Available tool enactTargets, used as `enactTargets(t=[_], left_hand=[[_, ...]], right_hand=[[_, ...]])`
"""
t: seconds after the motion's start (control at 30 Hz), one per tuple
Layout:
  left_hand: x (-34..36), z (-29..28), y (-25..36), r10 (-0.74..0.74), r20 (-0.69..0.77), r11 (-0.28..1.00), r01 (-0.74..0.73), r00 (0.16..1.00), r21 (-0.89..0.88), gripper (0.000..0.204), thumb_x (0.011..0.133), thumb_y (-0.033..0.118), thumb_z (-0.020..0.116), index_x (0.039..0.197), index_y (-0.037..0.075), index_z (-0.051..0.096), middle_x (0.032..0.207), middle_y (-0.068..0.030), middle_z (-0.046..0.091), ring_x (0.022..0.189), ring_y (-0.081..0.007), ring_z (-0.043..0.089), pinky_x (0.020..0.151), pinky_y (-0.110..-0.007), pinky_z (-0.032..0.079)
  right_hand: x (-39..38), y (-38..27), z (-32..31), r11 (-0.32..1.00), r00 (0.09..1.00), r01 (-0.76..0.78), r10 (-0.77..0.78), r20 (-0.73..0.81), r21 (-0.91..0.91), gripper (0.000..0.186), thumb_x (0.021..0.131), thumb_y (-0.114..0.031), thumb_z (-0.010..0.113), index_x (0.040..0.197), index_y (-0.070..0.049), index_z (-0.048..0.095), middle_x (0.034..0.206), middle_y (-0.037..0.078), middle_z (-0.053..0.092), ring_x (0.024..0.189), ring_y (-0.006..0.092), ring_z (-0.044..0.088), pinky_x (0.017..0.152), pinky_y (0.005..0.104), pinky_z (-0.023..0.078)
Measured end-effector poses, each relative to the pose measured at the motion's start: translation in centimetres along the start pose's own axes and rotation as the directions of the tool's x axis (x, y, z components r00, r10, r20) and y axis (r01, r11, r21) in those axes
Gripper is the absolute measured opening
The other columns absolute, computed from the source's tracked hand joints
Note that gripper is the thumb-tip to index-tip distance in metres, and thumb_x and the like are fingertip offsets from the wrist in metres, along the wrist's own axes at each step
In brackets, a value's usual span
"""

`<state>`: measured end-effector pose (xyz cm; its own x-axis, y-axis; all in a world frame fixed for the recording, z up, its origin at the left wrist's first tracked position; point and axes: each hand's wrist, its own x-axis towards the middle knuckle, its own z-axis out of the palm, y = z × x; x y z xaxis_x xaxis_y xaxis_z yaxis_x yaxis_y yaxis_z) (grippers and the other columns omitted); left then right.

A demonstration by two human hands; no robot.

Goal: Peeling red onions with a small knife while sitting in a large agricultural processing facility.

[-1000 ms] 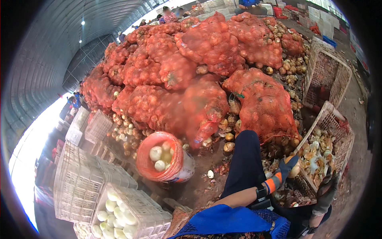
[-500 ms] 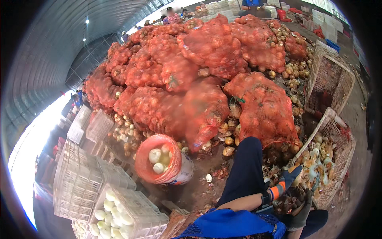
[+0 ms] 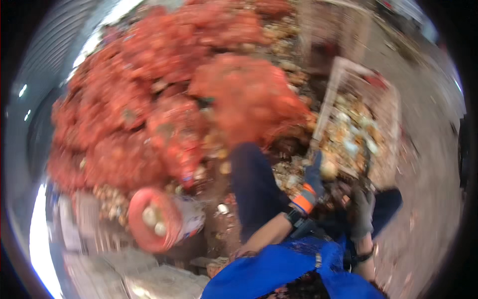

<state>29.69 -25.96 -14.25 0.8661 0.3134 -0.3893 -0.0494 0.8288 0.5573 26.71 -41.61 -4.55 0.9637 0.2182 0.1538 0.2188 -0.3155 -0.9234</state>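
My left hand [image 3: 311,186], in a blue-grey glove with an orange cuff, is at the near end of a pale plastic crate. A round yellowish onion [image 3: 328,170] lies against its fingers and looks gripped, though motion smears the edges. To the right is my right hand [image 3: 363,212] in a grey glove, its fingers curled; a dark shape shows at its top, too blurred to name. Papery skins and onion pieces [image 3: 351,134] fill much of the crate [image 3: 392,114]. More dark scraps [image 3: 338,194] lie between the hands.
Red mesh sacks of onions [image 3: 239,94] are heaped ahead and to the left. A reddish bucket [image 3: 142,234] with peeled onions stands at left. Behind the first crate is another crate [image 3: 343,27]. Pale crates [image 3: 154,279] stand at lower left, and loose onions [image 3: 109,202] lie around the heap.
The view has swung right and down, so sacks, bucket and crates sit further left in it. Both hands remain by the crate, and an onion now shows at the left fingers.
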Motion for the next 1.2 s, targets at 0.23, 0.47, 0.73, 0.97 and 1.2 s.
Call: enactTargets(t=[0.23, 0.47, 0.73, 0.97, 1.2], left_hand=[[-1.9, 2.9, 1.4, 0.252, 0.331, 0.710, -0.406, 0.909, 0.576, 0.047, 0.088, 0.051, 0.049, 0.111, 0.011, 0.054, 0.102, -0.0060, 0.058, 0.095, -0.0202, 0.058, 0.079, -0.032, 0.051], [-3.2, 5.3, 2.6, -0.125, -0.064, 0.983, 0.133, 0.990, 0.129, 0.048, 0.087, 0.053, 0.049, 0.116, 0.015, 0.053, 0.110, -0.0034, 0.058, 0.099, -0.0199, 0.057, 0.084, -0.035, 0.049], [-2.6, 3.7, 1.8, -0.075, 0.012, 0.980, 0.071, 0.997, 0.184, 0.054, 0.085, 0.057, 0.051, 0.119, 0.015, 0.051, 0.115, -0.0044, 0.056, 0.101, -0.0198, 0.056, 0.084, -0.035, 0.049], [-2.3, 4.0, 2.2, -0.133, 0.070, 0.979, 0.120, 0.989, 0.164, 0.062, 0.083, 0.063, 0.049, 0.122, 0.015, 0.050, 0.117, -0.0051, 0.056, 0.101, -0.0211, 0.056, 0.086, -0.035, 0.048], [-2.3, 4.7, 2.3, -0.157, -0.135, 0.988, 0.155, 0.978, -0.022, 0.048, 0.091, 0.055, 0.042, 0.111, 0.012, 0.054, 0.103, -0.0055, 0.062, 0.087, -0.0179, 0.062, 0.072, -0.031, 0.054]], right_hand=[[0.8, -1.5, -1.2, 0.924, 0.953, -0.301, 0.297, -0.055, -0.236, 0.038, 0.084, -0.021, 0.064, 0.115, -0.001, 0.052, 0.076, 0.018, 0.060, 0.068, 0.0158, 0.057, 0.063, 0.0327, 0.046], [0.5, -2.0, -1.5, 0.868, 0.964, -0.183, 0.250, 0.087, -0.462, 0.043, 0.082, -0.016, 0.060, 0.121, -0.004, 0.047, 0.092, 0.022, 0.062, 0.086, 0.0385, 0.060, 0.071, 0.0429, 0.048], [0.5, -2.2, -0.2, 0.858, 0.912, -0.102, 0.283, 0.296, -0.504, 0.041, 0.083, -0.021, 0.058, 0.121, -0.008, 0.047, 0.104, 0.017, 0.061, 0.092, 0.0357, 0.060, 0.075, 0.0428, 0.049], [3.0, 1.9, -1.9, 0.744, 0.965, -0.255, 0.235, -0.115, -0.618, 0.037, 0.084, -0.026, 0.058, 0.117, -0.011, 0.051, 0.086, 0.018, 0.063, 0.078, 0.0359, 0.062, 0.063, 0.0446, 0.050], [1.4, -1.7, 0.2, 0.843, 0.924, -0.118, 0.286, 0.252, -0.525, 0.042, 0.082, -0.022, 0.059, 0.120, -0.010, 0.047, 0.100, 0.016, 0.061, 0.090, 0.0340, 0.061, 0.076, 0.0419, 0.049]])
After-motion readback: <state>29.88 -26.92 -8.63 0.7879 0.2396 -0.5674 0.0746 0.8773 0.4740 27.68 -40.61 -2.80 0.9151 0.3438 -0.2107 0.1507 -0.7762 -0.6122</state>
